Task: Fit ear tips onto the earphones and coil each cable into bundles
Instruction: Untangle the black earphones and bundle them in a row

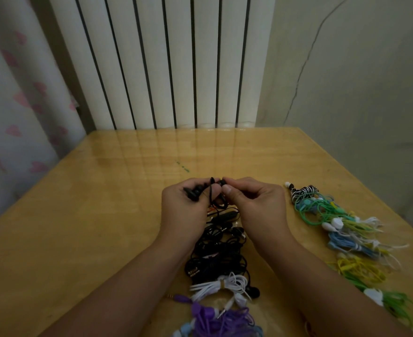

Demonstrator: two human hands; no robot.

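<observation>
Left hand (184, 205), fingers curled, holds a black earbud (193, 192) and its cable (211, 190), while the right hand (254, 203) pinches the second earbud (223, 183) above the table (103, 215), over a black cable pile (217, 254).

A black earphone set is held up above the table, its two earbuds apart: one black earbud (195, 192) lies in the curled fingers of the left hand (184, 205), the other black earbud (223, 183) is pinched at the fingertips of the right hand (254, 203). The thin black cable (211, 190) loops between the two hands and drops to a loose black tangle of earphones (215, 254) lying on the table below the wrists. Whether an ear tip is fitted on either bud cannot be told. Nearer the viewer lie a tied white cable bundle (221, 285) and purple earphones (215, 319). At the right, a row of coloured bundles (341, 229): striped, green, blue, yellow.
</observation>
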